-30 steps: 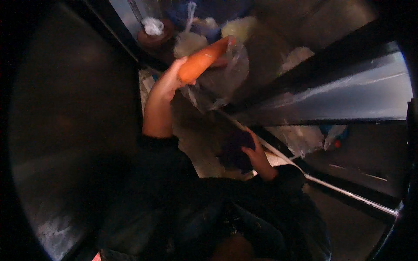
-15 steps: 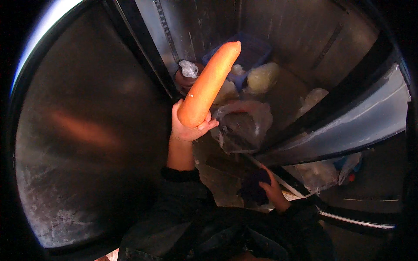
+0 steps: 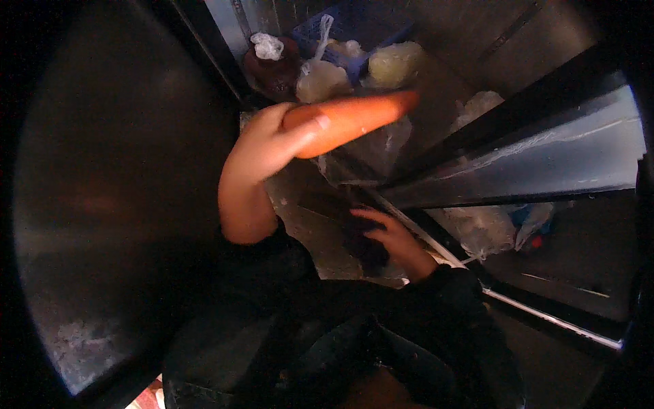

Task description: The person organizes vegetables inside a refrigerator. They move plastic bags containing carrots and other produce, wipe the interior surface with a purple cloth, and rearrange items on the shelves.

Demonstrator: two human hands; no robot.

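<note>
My left hand (image 3: 262, 146) is closed around the thick end of a large orange carrot (image 3: 354, 121). Held in the air, the carrot lies nearly level, its narrow tip pointing right and slightly blurred. Lower and to the right, my right hand (image 3: 402, 247) is closed on a dark purple, cloth-like bundle (image 3: 366, 249); its exact kind is too dark to make out. Beyond the carrot rests a clear plastic bag (image 3: 385, 146), partly hidden by it.
Steel doors stand open left (image 3: 116, 170) and right (image 3: 545, 150) of a metal cabinet. Inside are a blue plastic basket (image 3: 388, 35), a dark red container (image 3: 271, 71) topped with crumpled plastic, and bagged pale food (image 3: 395, 65). More plastic bags (image 3: 480, 232) lie behind the right frame.
My left hand has turned over, swinging the carrot from steeply upright to nearly level and lower relative to the shelf items. My right hand, with the dark bundle, appears farther left and higher.
</note>
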